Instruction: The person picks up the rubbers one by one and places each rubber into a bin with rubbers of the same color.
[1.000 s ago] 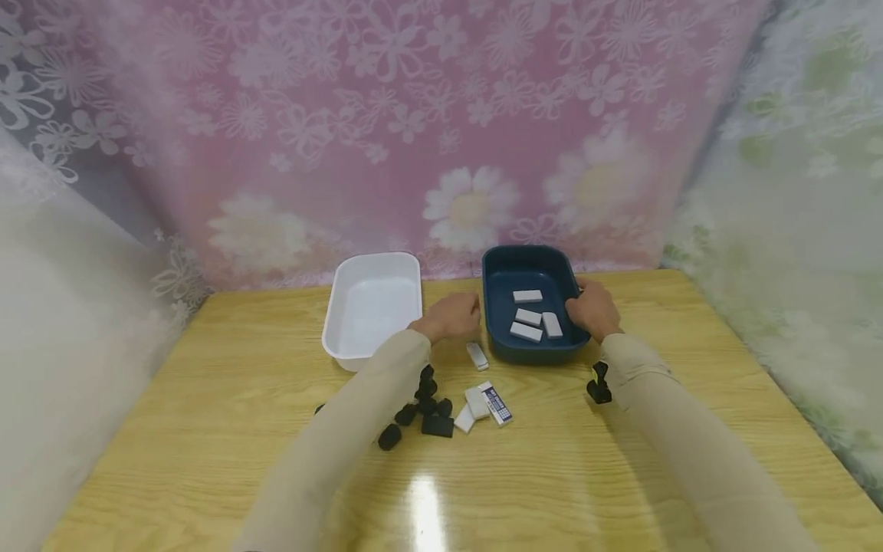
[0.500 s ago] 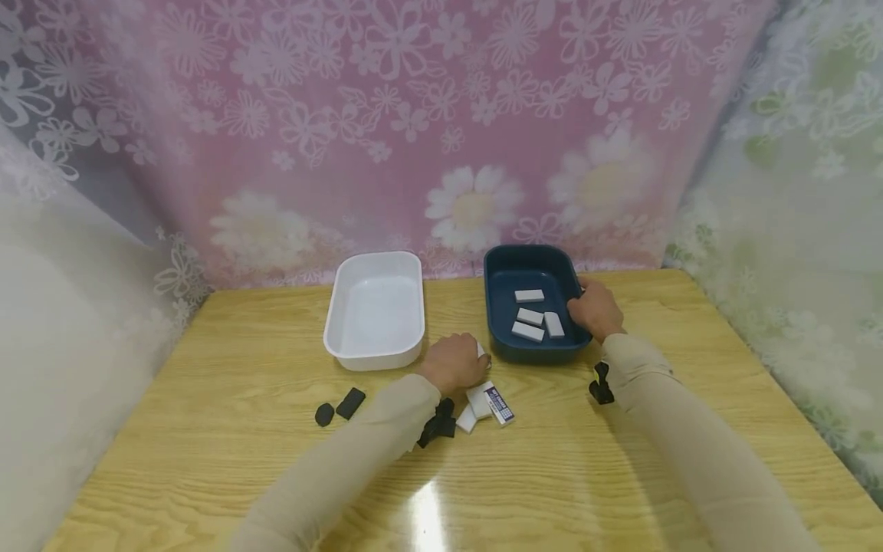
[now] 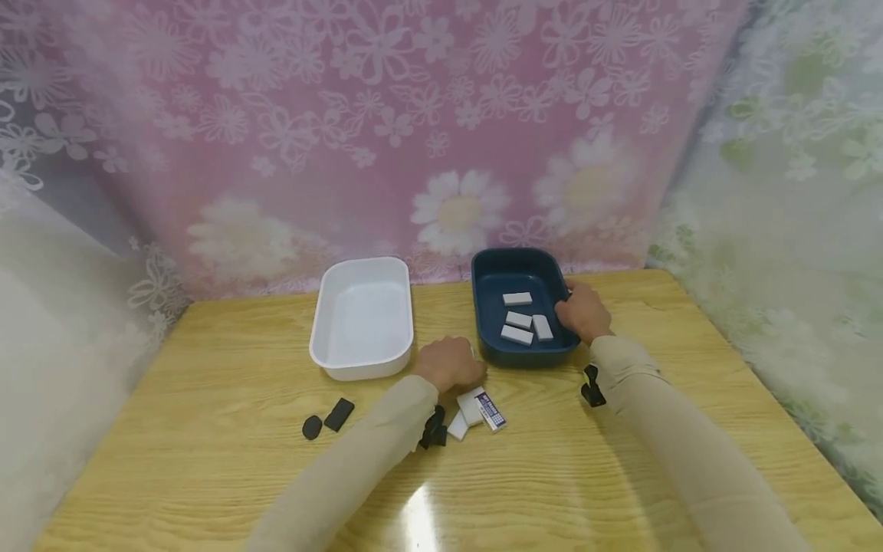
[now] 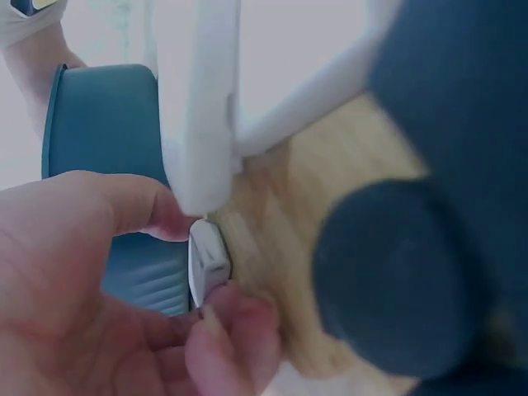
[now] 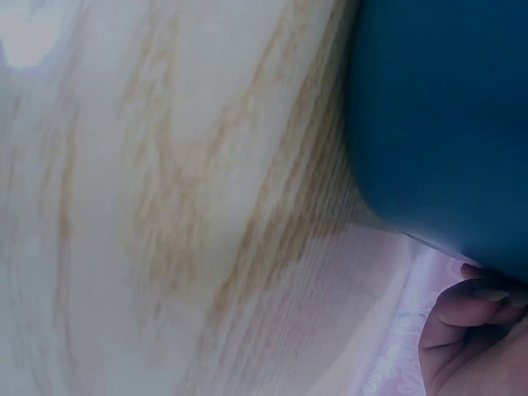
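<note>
Fingers (image 4: 223,318) pinching a white eraser (image 4: 206,262) show only from the left wrist.

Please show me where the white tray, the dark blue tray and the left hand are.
white tray (image 3: 329,360): head view, on its near rim.
dark blue tray (image 3: 513,263): head view, on its far wall.
left hand (image 3: 447,363): head view, on the back of the hand.

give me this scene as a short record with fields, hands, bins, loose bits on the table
left hand: left hand pinches a white eraser on the table
right hand: right hand grips the rim of the dark blue bin
dark blue bin contents: four white erasers
white bin: white bin holds nothing visible
loose white: erasers beside the left forearm
loose black: two black pieces to the left
</note>
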`<action>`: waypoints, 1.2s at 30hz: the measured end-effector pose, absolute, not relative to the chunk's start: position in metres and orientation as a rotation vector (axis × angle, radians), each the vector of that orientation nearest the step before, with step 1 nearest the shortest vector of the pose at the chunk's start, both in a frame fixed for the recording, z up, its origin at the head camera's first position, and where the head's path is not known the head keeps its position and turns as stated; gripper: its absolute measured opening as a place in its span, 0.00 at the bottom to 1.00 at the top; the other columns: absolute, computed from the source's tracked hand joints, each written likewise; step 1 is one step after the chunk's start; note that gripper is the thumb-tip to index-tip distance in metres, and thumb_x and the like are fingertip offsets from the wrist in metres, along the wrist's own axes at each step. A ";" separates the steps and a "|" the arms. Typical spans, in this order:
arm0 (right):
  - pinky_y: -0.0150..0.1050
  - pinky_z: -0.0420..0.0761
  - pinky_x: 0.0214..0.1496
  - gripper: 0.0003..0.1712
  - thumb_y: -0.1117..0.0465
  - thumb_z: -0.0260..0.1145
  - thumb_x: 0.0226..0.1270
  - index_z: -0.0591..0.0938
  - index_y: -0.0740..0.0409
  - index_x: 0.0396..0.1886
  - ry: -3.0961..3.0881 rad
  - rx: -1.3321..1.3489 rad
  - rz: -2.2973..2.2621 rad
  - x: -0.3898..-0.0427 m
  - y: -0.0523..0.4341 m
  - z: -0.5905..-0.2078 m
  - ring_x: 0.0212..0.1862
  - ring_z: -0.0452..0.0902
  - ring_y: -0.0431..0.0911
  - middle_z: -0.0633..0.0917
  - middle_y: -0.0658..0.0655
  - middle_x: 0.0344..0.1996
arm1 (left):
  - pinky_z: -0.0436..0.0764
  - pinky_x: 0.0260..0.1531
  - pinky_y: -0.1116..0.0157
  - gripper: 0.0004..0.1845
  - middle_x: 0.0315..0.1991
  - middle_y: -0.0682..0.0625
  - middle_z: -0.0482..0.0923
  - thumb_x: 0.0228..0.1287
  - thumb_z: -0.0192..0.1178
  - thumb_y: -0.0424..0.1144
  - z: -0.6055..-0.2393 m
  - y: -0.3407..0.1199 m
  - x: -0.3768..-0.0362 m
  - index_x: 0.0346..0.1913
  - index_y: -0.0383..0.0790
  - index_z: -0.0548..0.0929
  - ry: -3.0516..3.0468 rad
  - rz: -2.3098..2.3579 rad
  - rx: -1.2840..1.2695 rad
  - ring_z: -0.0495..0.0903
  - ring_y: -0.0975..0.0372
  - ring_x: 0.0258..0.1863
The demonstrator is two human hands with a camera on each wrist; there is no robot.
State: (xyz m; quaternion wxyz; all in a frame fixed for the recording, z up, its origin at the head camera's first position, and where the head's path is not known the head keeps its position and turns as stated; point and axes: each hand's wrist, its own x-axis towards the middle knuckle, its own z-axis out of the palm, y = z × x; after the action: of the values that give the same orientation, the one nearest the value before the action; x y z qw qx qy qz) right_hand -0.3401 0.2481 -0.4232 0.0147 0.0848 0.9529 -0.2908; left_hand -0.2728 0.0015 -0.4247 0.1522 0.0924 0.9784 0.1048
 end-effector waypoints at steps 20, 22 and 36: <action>0.60 0.75 0.48 0.34 0.62 0.50 0.64 0.62 0.61 0.71 2.978 0.280 -0.904 -0.342 0.254 -0.425 0.54 0.74 0.63 0.74 0.70 0.58 | 0.78 0.23 0.57 0.12 0.24 0.49 0.78 0.69 0.54 0.40 -0.388 -0.007 -0.302 0.28 0.39 0.80 2.990 0.400 0.334 0.78 0.59 0.24; 0.60 0.75 0.48 0.34 0.62 0.50 0.63 0.62 0.61 0.71 2.971 0.287 -0.907 -0.342 0.253 -0.423 0.54 0.74 0.63 0.74 0.70 0.58 | 0.77 0.22 0.57 0.13 0.24 0.49 0.78 0.70 0.53 0.42 -0.384 -0.004 -0.308 0.29 0.40 0.80 3.033 0.349 0.382 0.77 0.59 0.24; 0.59 0.75 0.48 0.34 0.62 0.50 0.63 0.64 0.59 0.71 2.985 0.289 -0.894 -0.340 0.251 -0.425 0.54 0.74 0.61 0.75 0.68 0.58 | 0.75 0.18 0.59 0.16 0.21 0.51 0.77 0.67 0.54 0.49 -0.372 0.034 -0.331 0.26 0.43 0.80 3.228 0.147 0.676 0.77 0.59 0.20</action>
State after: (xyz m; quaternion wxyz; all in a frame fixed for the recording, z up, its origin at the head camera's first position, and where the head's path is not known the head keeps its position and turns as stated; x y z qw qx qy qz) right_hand -0.3400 0.2509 -0.4254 0.0064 0.0923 0.9538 -0.2857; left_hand -0.3307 0.0341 -0.3724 -0.0799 0.2042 0.9747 0.0444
